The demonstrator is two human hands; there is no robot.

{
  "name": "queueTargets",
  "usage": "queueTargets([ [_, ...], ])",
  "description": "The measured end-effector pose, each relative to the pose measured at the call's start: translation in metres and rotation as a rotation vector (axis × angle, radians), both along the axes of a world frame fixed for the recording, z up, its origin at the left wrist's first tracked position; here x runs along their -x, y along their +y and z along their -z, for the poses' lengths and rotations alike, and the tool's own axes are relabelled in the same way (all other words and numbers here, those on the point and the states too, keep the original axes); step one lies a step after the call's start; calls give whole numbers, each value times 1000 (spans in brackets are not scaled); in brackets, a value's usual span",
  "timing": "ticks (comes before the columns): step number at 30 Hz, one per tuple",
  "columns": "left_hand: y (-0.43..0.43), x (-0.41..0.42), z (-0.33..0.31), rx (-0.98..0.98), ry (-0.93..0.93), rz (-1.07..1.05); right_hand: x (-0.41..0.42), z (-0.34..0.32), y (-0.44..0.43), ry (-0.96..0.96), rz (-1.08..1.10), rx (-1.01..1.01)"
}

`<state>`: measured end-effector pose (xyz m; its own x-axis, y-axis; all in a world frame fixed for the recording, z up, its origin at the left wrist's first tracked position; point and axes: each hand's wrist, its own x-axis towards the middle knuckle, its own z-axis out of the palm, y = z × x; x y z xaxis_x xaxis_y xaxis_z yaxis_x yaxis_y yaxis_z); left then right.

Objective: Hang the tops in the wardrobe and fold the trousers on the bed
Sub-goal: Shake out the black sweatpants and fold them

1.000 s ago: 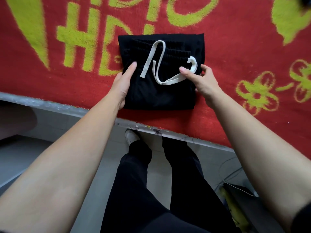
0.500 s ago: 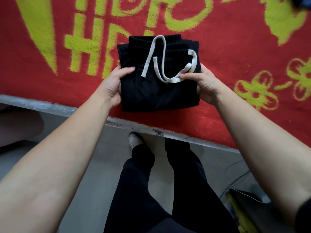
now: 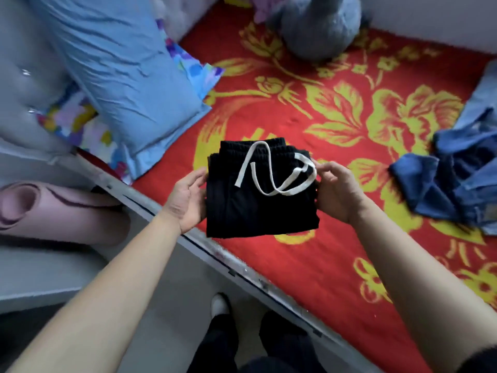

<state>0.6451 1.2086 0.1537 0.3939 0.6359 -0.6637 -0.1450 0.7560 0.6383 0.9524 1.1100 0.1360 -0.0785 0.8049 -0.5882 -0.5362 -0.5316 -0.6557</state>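
The folded black trousers (image 3: 252, 208) with a white drawstring are held up above the near edge of the bed (image 3: 309, 254), which has a red blanket with yellow flowers. My left hand (image 3: 188, 200) grips the bundle's left side. On its right side, my right hand (image 3: 336, 192) grips it with the thumb near the drawstring loop. A heap of crumpled blue denim clothing (image 3: 451, 181) lies on the blanket at the right.
A light blue pillow (image 3: 129, 76) leans at the head of the bed, left. A grey-blue plush toy (image 3: 320, 25) sits at the far side. A rolled pink mat (image 3: 53, 211) lies on the floor at left. My legs and a shoe show below.
Both hands closed on the folded trousers and lifted them off the blanket. The view has swung up and now takes in the pillow, plush toy and denim heap.
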Motion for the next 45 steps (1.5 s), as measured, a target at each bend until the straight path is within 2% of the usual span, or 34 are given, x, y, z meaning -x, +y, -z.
queueTargets([
  [5, -30, 75, -65, -53, -59, -190, 61, -64, 27, 6, -148, -69],
  [10, -74, 181, -110, -128, 12, -303, 152, -123, 29, 11, -300, -139],
  [16, -170, 309, -160, -313, 187, -375, 304, -170, -3, -184, -494, -337],
  [22, -288, 478, -186, -393, 277, -583, 475, -202, -56, -140, -687, -406],
  [26, -356, 567, -212, -411, 336, -778, 584, -228, -87, -115, -833, -464],
  [29, -389, 622, -234, -458, 367, -839, 653, -254, -101, -122, -928, -549],
  [34, -397, 690, -272, -552, 406, -979, 745, -298, -99, -145, -974, -669],
  [38, -375, 741, -310, -631, 423, -1041, 810, -335, -72, -161, -927, -795],
  [45, -321, 834, -428, -847, 528, -1130, 923, -438, -15, -40, -850, -1009],
])
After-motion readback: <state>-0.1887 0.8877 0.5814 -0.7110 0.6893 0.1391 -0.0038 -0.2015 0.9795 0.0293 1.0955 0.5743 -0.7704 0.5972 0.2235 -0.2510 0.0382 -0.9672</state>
